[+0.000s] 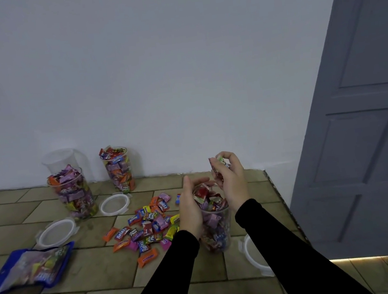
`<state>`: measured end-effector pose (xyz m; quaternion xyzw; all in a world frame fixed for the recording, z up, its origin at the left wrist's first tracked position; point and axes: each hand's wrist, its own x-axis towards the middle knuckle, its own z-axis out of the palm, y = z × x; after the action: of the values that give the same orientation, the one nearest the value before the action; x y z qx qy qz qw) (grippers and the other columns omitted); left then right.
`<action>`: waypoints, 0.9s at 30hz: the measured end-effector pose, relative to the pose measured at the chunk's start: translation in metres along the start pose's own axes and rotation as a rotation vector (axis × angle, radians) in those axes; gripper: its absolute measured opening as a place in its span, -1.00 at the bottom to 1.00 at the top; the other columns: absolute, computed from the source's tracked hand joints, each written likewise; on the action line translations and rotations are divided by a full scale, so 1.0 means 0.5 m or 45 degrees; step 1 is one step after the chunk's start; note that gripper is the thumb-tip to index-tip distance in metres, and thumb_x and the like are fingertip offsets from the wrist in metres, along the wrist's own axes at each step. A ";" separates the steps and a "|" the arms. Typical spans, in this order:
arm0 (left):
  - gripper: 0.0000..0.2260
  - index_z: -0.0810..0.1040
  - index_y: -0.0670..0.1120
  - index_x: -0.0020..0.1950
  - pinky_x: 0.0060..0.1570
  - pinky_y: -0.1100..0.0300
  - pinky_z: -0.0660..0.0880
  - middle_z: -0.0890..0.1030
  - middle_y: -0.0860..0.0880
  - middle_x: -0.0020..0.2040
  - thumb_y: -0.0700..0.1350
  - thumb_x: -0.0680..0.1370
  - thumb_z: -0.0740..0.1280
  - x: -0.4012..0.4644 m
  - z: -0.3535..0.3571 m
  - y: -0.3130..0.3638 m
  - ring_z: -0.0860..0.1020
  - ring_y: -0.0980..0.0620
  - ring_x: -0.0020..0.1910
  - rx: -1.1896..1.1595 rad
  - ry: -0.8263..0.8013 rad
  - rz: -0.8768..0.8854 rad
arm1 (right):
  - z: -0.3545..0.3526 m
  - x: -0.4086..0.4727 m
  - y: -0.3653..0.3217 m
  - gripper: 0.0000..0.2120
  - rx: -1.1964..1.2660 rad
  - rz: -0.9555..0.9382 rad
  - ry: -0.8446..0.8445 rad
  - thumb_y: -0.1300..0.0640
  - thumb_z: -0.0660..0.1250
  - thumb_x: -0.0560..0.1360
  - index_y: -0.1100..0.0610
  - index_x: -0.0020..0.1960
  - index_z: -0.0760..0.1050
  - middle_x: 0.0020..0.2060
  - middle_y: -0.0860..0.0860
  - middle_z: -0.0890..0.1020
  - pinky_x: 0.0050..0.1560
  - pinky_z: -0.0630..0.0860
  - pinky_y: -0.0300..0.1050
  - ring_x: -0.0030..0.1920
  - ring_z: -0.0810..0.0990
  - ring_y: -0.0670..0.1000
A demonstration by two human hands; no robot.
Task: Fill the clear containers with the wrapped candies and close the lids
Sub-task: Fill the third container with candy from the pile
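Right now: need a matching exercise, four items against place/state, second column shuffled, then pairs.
Things:
1. left hand
2. right hand
3. blue bag
4. empty container

States:
A. lies flat at the left on the floor
B. pinches wrapped candies above the jar
C. stands against the wall, behind a full jar
D. steadies the near container

Pairs: 1-D, 2-B, 3-A, 4-C

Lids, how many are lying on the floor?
3. One lid lies in front of the far jar, one lid by the blue candy bag, and one lid is partly hidden under the right arm. More may be out of view.
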<state>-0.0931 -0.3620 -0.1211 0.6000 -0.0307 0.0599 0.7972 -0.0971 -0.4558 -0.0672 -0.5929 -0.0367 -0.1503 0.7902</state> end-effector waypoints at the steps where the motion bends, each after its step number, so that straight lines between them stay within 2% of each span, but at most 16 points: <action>1: -0.38 0.64 -0.11 0.00 0.24 -0.30 0.41 0.67 -0.20 0.03 0.37 0.50 0.06 0.001 0.000 0.000 0.61 -0.22 0.10 -0.003 -0.006 0.005 | 0.001 -0.003 -0.003 -0.92 0.020 -0.006 -0.011 0.24 0.31 0.54 0.15 -0.06 0.41 -0.38 0.00 0.44 -0.46 0.35 -0.31 -0.44 0.38 -0.09; 5: -0.35 0.64 -0.15 0.02 0.24 -0.31 0.41 0.66 -0.21 0.06 0.38 0.49 0.07 0.003 -0.003 -0.003 0.60 -0.23 0.13 -0.030 -0.029 0.009 | 0.003 -0.009 -0.011 -0.90 0.032 -0.040 -0.053 0.36 0.29 0.49 0.24 -0.05 0.40 -0.31 0.09 0.45 -0.55 0.31 -0.35 -0.53 0.40 -0.14; 7: -0.36 0.64 -0.14 0.03 0.26 -0.30 0.40 0.66 -0.20 0.07 0.37 0.50 0.07 0.005 -0.004 -0.006 0.59 -0.21 0.14 -0.040 -0.031 0.010 | 0.002 -0.011 -0.012 -0.84 0.036 -0.050 -0.070 0.31 0.32 0.38 0.21 -0.10 0.36 -0.32 0.10 0.45 -0.55 0.32 -0.34 -0.51 0.42 -0.13; 10: -0.35 0.64 -0.15 0.06 0.28 -0.31 0.37 0.65 -0.23 0.09 0.39 0.49 0.10 0.010 -0.007 -0.011 0.58 -0.23 0.17 -0.072 -0.020 -0.005 | 0.002 -0.017 -0.017 -0.81 0.042 -0.057 -0.120 0.29 0.26 0.26 0.17 -0.17 0.31 -0.31 0.10 0.47 -0.53 0.33 -0.33 -0.49 0.44 -0.13; 14: -0.36 0.64 -0.15 0.08 0.30 -0.27 0.36 0.65 -0.22 0.11 0.37 0.51 0.11 0.009 -0.006 -0.010 0.57 -0.20 0.19 -0.088 -0.008 -0.037 | 0.001 -0.018 -0.017 -0.83 0.035 -0.134 -0.175 0.29 0.24 0.27 0.20 -0.17 0.30 -0.33 0.10 0.49 -0.46 0.40 -0.35 -0.44 0.51 -0.13; 17: -0.44 0.65 -0.16 0.05 0.25 -0.16 0.45 0.67 -0.20 0.06 0.22 0.63 0.02 0.003 -0.002 -0.004 0.61 -0.17 0.14 -0.097 0.006 -0.025 | -0.001 -0.019 -0.016 -0.85 0.062 -0.140 -0.230 0.20 0.26 0.36 0.23 -0.13 0.35 -0.30 0.10 0.56 -0.36 0.49 -0.33 -0.37 0.61 -0.08; 20: -0.46 0.61 -0.22 0.04 0.22 -0.16 0.47 0.64 -0.31 0.05 0.20 0.61 0.06 0.002 -0.002 -0.005 0.58 -0.29 0.14 -0.193 0.000 -0.098 | 0.000 -0.012 -0.012 -0.75 -0.124 -0.154 -0.192 0.00 0.19 0.46 0.21 -0.12 0.44 -0.22 0.05 0.61 -0.32 0.44 -0.41 -0.26 0.60 -0.11; 22: -0.41 0.60 -0.24 0.14 0.31 -0.16 0.40 0.61 -0.30 0.13 0.24 0.59 0.07 -0.006 -0.006 -0.010 0.56 -0.25 0.20 -0.228 -0.045 -0.210 | 0.002 -0.005 -0.009 -0.69 -0.227 -0.182 -0.168 -0.05 0.12 0.51 0.16 -0.15 0.48 -0.22 -0.01 0.62 -0.25 0.41 -0.40 -0.20 0.57 -0.10; 25: -0.31 0.56 -0.24 0.23 0.34 -0.11 0.39 0.63 -0.22 0.17 0.31 0.58 0.01 -0.010 -0.015 -0.027 0.58 -0.15 0.21 -0.220 -0.078 -0.317 | -0.002 -0.002 -0.017 -0.75 -0.425 -0.191 -0.185 0.00 0.16 0.57 0.07 -0.18 0.50 -0.22 -0.11 0.59 -0.20 0.37 -0.40 -0.21 0.50 -0.17; 27: -0.29 0.55 -0.24 0.25 0.33 -0.11 0.40 0.62 -0.23 0.17 0.35 0.55 0.02 -0.010 -0.015 -0.029 0.58 -0.16 0.21 -0.236 -0.081 -0.325 | -0.010 0.001 -0.035 -0.89 -0.763 -0.223 -0.291 0.11 0.29 0.54 0.02 -0.15 0.53 -0.19 -0.13 0.57 -0.20 0.38 -0.35 -0.22 0.50 -0.16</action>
<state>-0.0963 -0.3592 -0.1377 0.5243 0.0153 -0.0641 0.8490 -0.1024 -0.4652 -0.0524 -0.8067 -0.1300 -0.1544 0.5554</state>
